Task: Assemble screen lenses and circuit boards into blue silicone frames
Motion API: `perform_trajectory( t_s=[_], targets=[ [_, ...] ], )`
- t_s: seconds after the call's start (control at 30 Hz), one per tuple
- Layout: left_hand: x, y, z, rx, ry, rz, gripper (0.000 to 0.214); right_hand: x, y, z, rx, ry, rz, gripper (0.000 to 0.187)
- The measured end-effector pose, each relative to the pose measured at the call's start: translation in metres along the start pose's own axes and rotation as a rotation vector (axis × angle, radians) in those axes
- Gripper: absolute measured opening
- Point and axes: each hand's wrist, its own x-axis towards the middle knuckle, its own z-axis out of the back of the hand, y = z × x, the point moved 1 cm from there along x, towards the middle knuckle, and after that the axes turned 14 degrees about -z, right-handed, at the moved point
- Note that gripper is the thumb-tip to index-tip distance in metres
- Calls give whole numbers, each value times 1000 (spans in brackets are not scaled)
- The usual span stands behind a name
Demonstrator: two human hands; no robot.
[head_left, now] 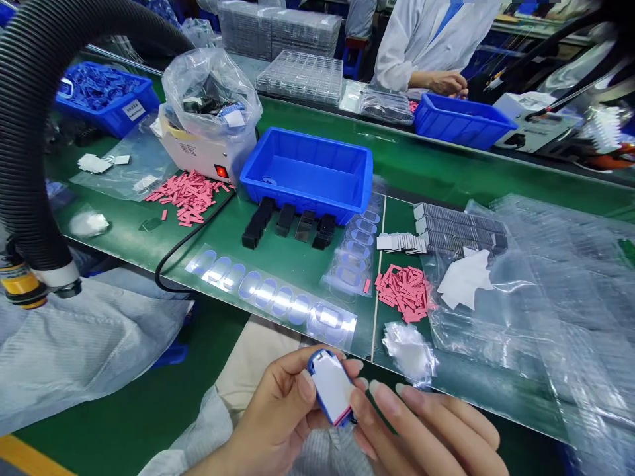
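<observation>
black ribbed hose [22, 132], left | stacked clear trays [297, 34], rear | white-coated person [401, 53], beyond | pale box [540, 124], right, possibly equipment

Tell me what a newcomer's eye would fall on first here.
Probably the small blue-edged piece with a white face, held by the left hand at bottom center, the right hand close at its right side. Next, likely the bright blue bin mid-picture on the green table and the thick black ribbed hose curving down the left side. Vivid pink heaps also stand out, one left of the bin, one to its right.
</observation>
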Motion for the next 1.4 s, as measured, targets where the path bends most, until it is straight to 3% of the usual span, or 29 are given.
perform_trajectory(
  t_s=[0.07, 0.2, 0.3, 0.47, 0.53, 0.63, 0.7, 0.77, 0.83, 1.0, 1.1, 1.17, 1.27, 1.33, 1.4],
  targets=[
    [1, 2, 0, 2, -5, -57, 30, 0, 3, -5, 34, -18, -34, 22],
    [3, 9, 2, 53, -19, -204, 37, 12, 16, -19, 366, -10, -332, 37],
    [3, 16, 5, 52, -16, -295, 42, 22, 22, -28, 513, 1, -354, 27],
    [8, 24, 16, 85, 16, -370, 42, 23, 16, -33, 539, 47, -365, 30],
    [10, 19, 21, 243, 39, -487, 39, 24, 11, -30, 510, 61, -321, 28],
    [10, 3, 27, 665, 64, -817, 33, 29, 5, -24, 389, 117, -222, 23],
    [6, -8, 27, 912, 103, -895, 22, 33, 2, -20, 289, 173, -132, 20],
    [2, -14, 27, 1018, 168, -799, 11, 34, -1, -17, 219, 225, -47, 20],
    [-3, -16, 26, 1022, 200, -695, 17, 32, -1, -17, 201, 243, -13, 20],
    [-12, -12, 31, 1050, 220, -681, 22, 21, 1, -19, 235, 279, -48, 22],
    [-7, -18, 39, 1128, 217, -652, 22, 14, -5, -22, 203, 259, -55, 36],
    [0, -27, 46, 1151, 238, -518, 20, 10, -13, -26, 58, 252, -22, 47],
    [16, -39, 51, 986, 114, -299, 17, 4, -28, -39, -213, 276, 38, 50],
    [26, -41, 51, 719, -38, -231, 21, 0, -34, -47, -289, 290, 97, 43],
    [36, -36, 48, 447, -114, -192, 24, -5, -37, -54, -300, 277, 162, 32]
  ],
)
